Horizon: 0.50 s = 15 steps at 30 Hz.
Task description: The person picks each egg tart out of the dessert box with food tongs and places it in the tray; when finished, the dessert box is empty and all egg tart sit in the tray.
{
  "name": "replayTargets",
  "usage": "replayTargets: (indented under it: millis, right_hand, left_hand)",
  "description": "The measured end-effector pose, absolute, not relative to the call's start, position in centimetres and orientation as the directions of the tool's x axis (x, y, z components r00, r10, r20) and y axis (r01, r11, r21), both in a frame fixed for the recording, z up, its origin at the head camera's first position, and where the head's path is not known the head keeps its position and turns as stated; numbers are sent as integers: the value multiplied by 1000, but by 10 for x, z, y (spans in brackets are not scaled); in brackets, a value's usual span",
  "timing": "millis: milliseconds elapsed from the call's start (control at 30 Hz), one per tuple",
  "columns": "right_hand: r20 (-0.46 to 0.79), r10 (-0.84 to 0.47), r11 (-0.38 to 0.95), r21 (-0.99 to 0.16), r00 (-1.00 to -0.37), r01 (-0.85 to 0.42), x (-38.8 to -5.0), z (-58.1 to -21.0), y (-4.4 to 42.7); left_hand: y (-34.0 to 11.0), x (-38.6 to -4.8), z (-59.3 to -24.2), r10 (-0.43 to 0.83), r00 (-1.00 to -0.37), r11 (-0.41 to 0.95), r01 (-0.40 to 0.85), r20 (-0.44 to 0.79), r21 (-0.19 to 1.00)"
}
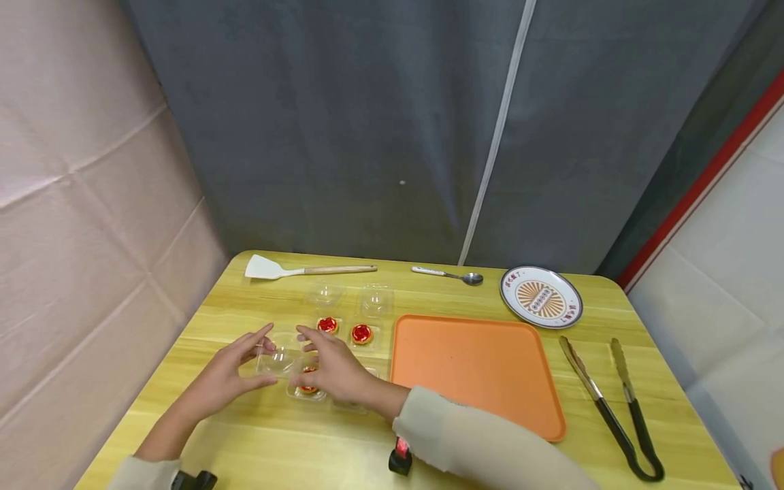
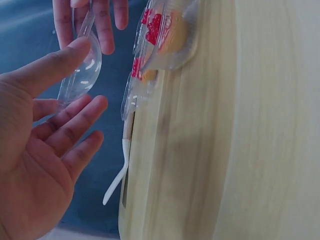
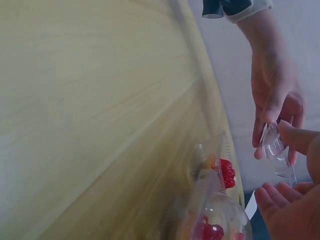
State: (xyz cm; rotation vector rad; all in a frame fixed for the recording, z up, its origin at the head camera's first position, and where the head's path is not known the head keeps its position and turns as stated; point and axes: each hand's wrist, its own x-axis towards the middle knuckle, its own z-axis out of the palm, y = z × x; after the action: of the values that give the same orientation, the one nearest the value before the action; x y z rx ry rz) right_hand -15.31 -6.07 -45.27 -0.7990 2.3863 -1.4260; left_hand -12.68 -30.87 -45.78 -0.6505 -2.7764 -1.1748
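Note:
Both hands hold a clear domed plastic piece (image 1: pixel 282 355) (image 2: pixel 86 75) (image 3: pixel 274 150) above the table's left part. My left hand (image 1: pixel 222 381) (image 2: pixel 35 145) (image 3: pixel 278 90) grips its left side between thumb and fingers. On the other side, the right hand (image 1: pixel 338 367) (image 2: pixel 102 20) (image 3: pixel 295 205) has thumb and fingers at its edge. Partly hidden under the right hand is a red-topped tart (image 1: pixel 309 388) in a clear container. Two more red-topped tarts, one left (image 1: pixel 327 325) and one right (image 1: pixel 362 334), sit behind the right hand in containers with raised lids.
An orange tray (image 1: pixel 478 367) lies right of the containers. Along the back are a white spatula (image 1: pixel 266 267), a spoon (image 1: pixel 471 278) and a patterned plate (image 1: pixel 542 297). Black-handled tongs (image 1: pixel 618 422) lie at the right. A black and red object (image 1: pixel 401 459) is near the right sleeve.

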Motion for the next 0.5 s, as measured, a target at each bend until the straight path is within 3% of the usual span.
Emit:
replayTargets:
  millis: [500]
  right_hand:
    - [13, -493, 577, -743, -870, -338, -152, -456, -93]
  left_hand:
    - [-336, -129, -476, 310, -942, 530, 282, 126, 800]
